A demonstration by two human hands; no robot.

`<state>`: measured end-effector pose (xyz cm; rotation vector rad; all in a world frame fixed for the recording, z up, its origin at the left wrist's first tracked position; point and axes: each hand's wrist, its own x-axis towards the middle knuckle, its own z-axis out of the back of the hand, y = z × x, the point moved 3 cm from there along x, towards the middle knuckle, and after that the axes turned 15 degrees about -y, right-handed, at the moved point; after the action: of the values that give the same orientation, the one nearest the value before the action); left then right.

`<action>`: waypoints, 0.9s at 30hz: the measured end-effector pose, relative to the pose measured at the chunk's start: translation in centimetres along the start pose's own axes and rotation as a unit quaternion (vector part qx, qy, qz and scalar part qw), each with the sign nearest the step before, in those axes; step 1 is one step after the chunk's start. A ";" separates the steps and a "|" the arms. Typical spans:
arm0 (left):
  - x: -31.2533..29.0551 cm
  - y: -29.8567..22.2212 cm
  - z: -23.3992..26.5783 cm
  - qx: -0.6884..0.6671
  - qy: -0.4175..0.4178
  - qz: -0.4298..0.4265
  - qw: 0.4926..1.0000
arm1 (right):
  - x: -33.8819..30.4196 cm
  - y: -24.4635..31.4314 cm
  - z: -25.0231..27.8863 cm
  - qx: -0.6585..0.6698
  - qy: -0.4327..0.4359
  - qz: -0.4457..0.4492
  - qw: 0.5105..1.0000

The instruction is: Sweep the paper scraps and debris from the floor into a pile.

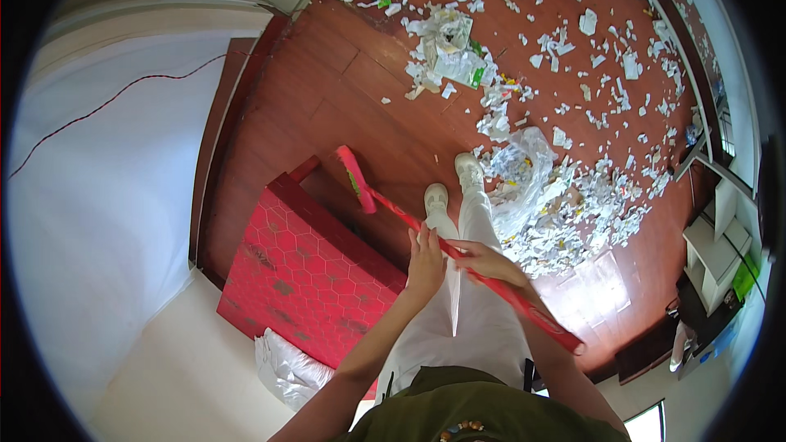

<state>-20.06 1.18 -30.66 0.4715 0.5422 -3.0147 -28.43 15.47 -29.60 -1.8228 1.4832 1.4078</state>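
I am closing my left hand [426, 258] around the red broom handle [471, 266], and my right hand [490, 262] is gripping the same handle just beside it, a little further up. The handle is slanting down to the pink broom head [354, 178], which is resting on the wooden floor [327, 90] beside the red patterned box [307, 278]. Torn paper scraps [565, 213] are lying across the floor by my white shoes [453, 184].

The red-brown wooden floor [327, 82] carries scattered torn paper scraps [573, 205] far and right, a clear plastic bag [524, 164], and a red box [311, 278] near left.
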 end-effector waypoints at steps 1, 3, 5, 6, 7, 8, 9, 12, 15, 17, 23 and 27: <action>0.1 -0.5 3.2 -0.137 0.004 0.016 0.990 | 1.6 -0.6 -1.3 0.090 -0.015 -0.028 0.995; 2.5 -5.1 12.1 -0.282 0.004 0.013 0.959 | 3.8 -1.1 -2.9 0.179 -0.047 -0.045 0.982; 4.5 -9.7 20.8 -0.363 0.028 -0.056 0.930 | 5.5 -0.9 -4.9 0.299 -0.015 -0.132 0.945; 4.2 -9.2 21.8 -0.352 0.011 -0.047 0.935 | 5.4 0.2 -6.2 0.283 0.000 -0.130 0.950; 4.0 -8.7 22.7 -0.362 -0.032 -0.013 0.932 | 5.3 1.3 -7.2 0.227 -0.008 -0.092 0.969; 4.4 -9.0 24.0 -0.383 -0.070 0.004 0.921 | 4.3 2.5 -6.7 0.178 -0.035 -0.046 0.982; 4.7 -9.0 24.5 -0.388 -0.089 0.006 0.917 | 3.2 3.7 -6.1 0.128 -0.063 0.000 0.990; 4.4 -10.8 26.4 -0.408 -0.134 -0.025 0.903 | 0.2 6.8 -6.0 -0.032 -0.118 0.125 0.985; 3.7 -12.9 28.6 -0.440 -0.180 -0.059 0.878 | -3.2 9.7 -5.7 -0.184 -0.167 0.245 0.937; 3.5 -15.1 31.3 -0.484 -0.185 -0.096 0.850 | -5.3 11.3 -5.6 -0.280 -0.190 0.321 0.885; 3.2 -19.1 37.2 -0.525 -0.230 -0.143 0.807 | -11.4 15.1 -1.0 -0.391 -0.282 0.407 0.776; 2.5 -18.4 41.2 -0.483 -0.264 -0.136 0.824 | -14.0 19.6 -5.1 -0.436 -0.262 0.443 0.738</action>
<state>-36.02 4.18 11.47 -0.5186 1.9683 -2.3790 -42.67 11.23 -9.96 -0.7410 1.5022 3.1717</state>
